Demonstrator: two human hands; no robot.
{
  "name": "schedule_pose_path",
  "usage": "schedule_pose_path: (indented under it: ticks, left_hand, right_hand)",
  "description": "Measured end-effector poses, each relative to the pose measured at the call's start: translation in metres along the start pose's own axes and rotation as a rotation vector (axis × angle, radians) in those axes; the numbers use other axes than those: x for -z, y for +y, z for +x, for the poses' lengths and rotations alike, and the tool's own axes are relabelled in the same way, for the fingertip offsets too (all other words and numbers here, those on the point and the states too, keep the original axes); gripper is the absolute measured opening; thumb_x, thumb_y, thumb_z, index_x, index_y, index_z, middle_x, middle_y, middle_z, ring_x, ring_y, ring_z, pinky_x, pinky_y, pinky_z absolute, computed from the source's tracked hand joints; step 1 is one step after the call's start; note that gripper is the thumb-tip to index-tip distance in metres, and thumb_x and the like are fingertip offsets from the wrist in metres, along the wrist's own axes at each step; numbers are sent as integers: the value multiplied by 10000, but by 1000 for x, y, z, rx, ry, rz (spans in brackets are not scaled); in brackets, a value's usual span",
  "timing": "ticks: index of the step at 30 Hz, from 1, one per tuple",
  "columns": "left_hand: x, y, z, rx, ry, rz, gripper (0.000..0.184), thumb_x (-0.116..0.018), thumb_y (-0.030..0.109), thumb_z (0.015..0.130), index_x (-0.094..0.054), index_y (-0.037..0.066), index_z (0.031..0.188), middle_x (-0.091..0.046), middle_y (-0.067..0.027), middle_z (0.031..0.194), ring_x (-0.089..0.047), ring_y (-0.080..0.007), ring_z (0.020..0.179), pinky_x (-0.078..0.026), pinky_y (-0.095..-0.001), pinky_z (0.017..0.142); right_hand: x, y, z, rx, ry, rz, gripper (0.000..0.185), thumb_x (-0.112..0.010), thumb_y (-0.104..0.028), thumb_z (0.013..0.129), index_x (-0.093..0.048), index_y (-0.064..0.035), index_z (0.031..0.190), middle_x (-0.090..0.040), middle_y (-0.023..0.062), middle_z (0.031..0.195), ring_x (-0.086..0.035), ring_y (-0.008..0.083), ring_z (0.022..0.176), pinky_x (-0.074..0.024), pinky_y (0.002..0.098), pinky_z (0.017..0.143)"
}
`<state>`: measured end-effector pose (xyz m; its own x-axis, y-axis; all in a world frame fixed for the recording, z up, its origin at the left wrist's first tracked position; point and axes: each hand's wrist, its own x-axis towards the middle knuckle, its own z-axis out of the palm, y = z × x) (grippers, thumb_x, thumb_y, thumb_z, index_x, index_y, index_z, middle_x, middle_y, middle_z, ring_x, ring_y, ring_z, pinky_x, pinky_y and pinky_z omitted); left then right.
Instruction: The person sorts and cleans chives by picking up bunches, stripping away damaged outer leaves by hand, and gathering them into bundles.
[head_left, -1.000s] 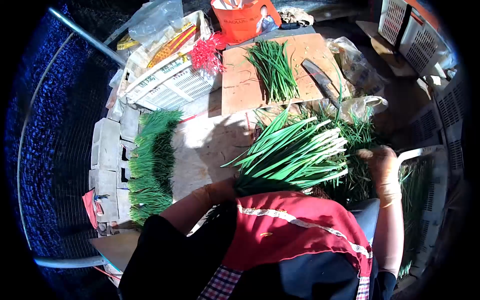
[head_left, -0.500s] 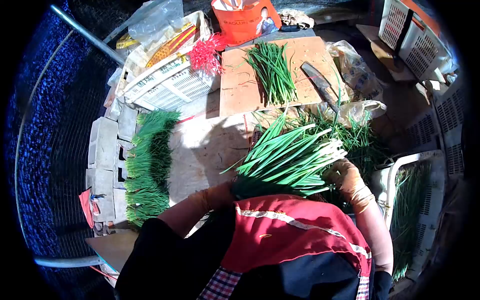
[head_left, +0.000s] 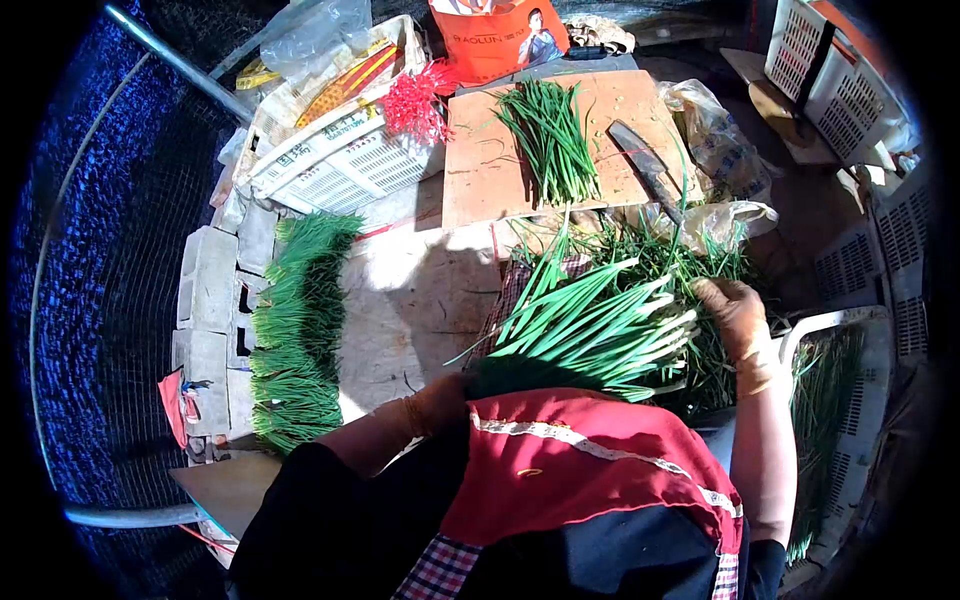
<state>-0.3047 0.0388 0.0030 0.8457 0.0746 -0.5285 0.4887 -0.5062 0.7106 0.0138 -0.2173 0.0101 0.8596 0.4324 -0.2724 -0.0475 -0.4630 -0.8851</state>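
A loose bunch of garlic chives [head_left: 590,335] lies across my lap, its pale stem ends pointing right. At its shaded leaf end is my left hand [head_left: 447,398], gloved and closed around the leaves, the fingertips hidden. My right hand [head_left: 735,312], in a tan glove, is just beyond the stem ends with its fingers curled together over loose greens [head_left: 715,265]; whatever is between them is too small to make out. Another bunch of chives [head_left: 548,140] lies on a wooden board [head_left: 470,180], with a knife [head_left: 645,160] to its right.
Bundled chives [head_left: 300,340] stand in a row at left beside concrete blocks [head_left: 205,280]. White crates stand at back left [head_left: 345,170] and at right [head_left: 870,400], the right one holding greens. Behind the board are an orange bag [head_left: 495,45] and a plastic bag [head_left: 715,130].
My right hand has moved up and right, away from the stem ends to the loose greens beside them. The left hand stays at the leaf end, and the bunch has shifted slightly.
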Motion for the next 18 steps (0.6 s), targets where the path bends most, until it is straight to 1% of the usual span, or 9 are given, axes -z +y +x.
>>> schedule_pose_path:
  ticks: [2, 4, 7, 9, 12, 14, 16, 17, 18]
  left_hand:
    - [-2, 0, -2, -53, 28, -67, 302, -615, 184, 811, -592, 21, 1065, -642, -145, 1017, -588, -175, 953, -456, -336, 845]
    - [-5, -5, -2, -101, 63, -138, 305, -607, 195, 814, -589, 21, 1063, -643, -160, 999, -595, -185, 946, -461, -344, 837]
    - [-7, -15, -1, 40, -2, 98, 308, -606, 176, 805, -585, 24, 1072, -640, -162, 1007, -595, -184, 951, -461, -346, 834]
    - [-6, -10, -2, -61, 26, -33, 303, -601, 170, 808, -585, 20, 1070, -637, -162, 1015, -594, -183, 953, -459, -342, 835]
    - [1, 5, -1, 45, -22, 24, 300, -589, 154, 819, -579, 22, 1088, -632, -154, 1043, -587, -178, 967, -452, -333, 848]
    - [-13, -16, 5, -35, 13, -60, 313, -590, 168, 821, -574, 24, 1098, -631, -158, 1044, -588, -179, 967, -452, -335, 848]
    - [-16, -22, 6, -110, 47, -145, 327, -592, 182, 823, -569, 25, 1109, -631, -161, 1045, -588, -180, 967, -453, -338, 847]
    - [-12, -20, 4, -131, 44, -99, 344, -595, 203, 824, -565, 26, 1118, -629, -162, 1050, -585, -174, 970, -452, -339, 850]
    - [-10, -16, 2, -143, 43, -77, 353, -597, 213, 824, -563, 27, 1123, -628, -163, 1053, -583, -171, 971, -452, -339, 852]
  right_hand:
    - [-25, 10, 4, -3, -210, 293, 406, -753, -214, 735, -618, 50, 1012, -658, 97, 901, -593, 152, 799, -475, 274, 741]
    - [-29, 9, 11, -79, -445, 287, 335, -705, -172, 780, -625, 23, 1040, -659, 58, 880, -589, 117, 764, -467, 247, 691]
    - [-29, 11, 14, -155, -475, 356, 240, -645, -48, 803, -619, 9, 1035, -662, 68, 872, -607, 126, 774, -494, 258, 707]
    - [-29, 11, 10, -92, -480, 412, 305, -605, -10, 815, -565, 21, 1115, -657, 87, 906, -619, 145, 800, -503, 271, 728]
    - [-20, 19, 6, -62, -355, 485, 301, -542, -7, 838, -552, 31, 1136, -654, 111, 924, -613, 159, 823, -490, 278, 749]
    - [6, 31, 12, 79, -70, 18, 273, -524, -119, 823, -626, 36, 1024, -663, 109, 901, -616, 179, 840, -463, 287, 793]
    - [62, 88, 47, 401, 21, -362, 243, -504, -123, 809, -670, 0, 936, -673, 114, 888, -617, 187, 829, -463, 295, 784]
    - [82, 88, 41, 151, 118, 136, 213, -510, -120, 809, -678, -14, 890, -671, 124, 891, -619, 200, 820, -465, 299, 782]
    - [114, 109, 48, 180, 393, -166, 188, -570, -103, 775, -665, -33, 922, -662, 109, 880, -615, 202, 798, -462, 297, 775]
